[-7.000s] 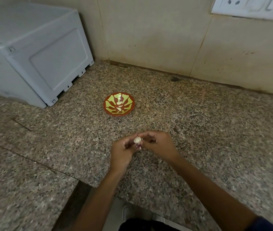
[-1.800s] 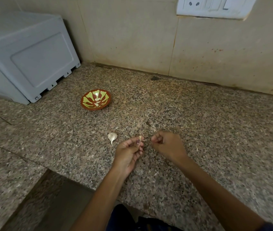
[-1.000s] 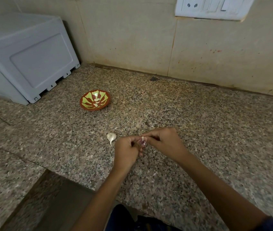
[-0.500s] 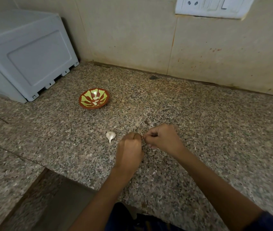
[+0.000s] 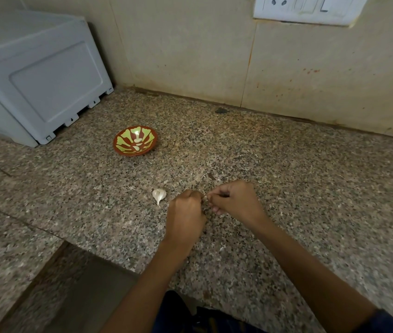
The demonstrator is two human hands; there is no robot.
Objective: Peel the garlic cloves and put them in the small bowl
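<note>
Both my hands are down low over the granite worktop (image 5: pixel 286 188), knuckles up, fingertips meeting. My left hand (image 5: pixel 186 212) is curled in a fist-like grip and my right hand (image 5: pixel 235 200) is curled too, thumb and forefinger pinching; between the two a pale sliver of a garlic clove (image 5: pixel 204 199) shows, mostly hidden, so can't tell how much skin is on it. Just left of my left grip, not touching, lies the rest of the garlic bulb (image 5: pixel 159 195), tip pointing toward me. Further off, beyond and to the left of both grips, sits the small bowl (image 5: pixel 135 140), red-brown w/ yellow-green pattern, a couple of pale peeled cloves (image 5: pixel 137 140) inside. A small white scrap of peel (image 5: pixel 222 248) lies on the worktop near my right wrist. White appliance (image 5: pixel 39 75) at far left, wall switch plate (image 5: pixel 308 8) up top.
</note>
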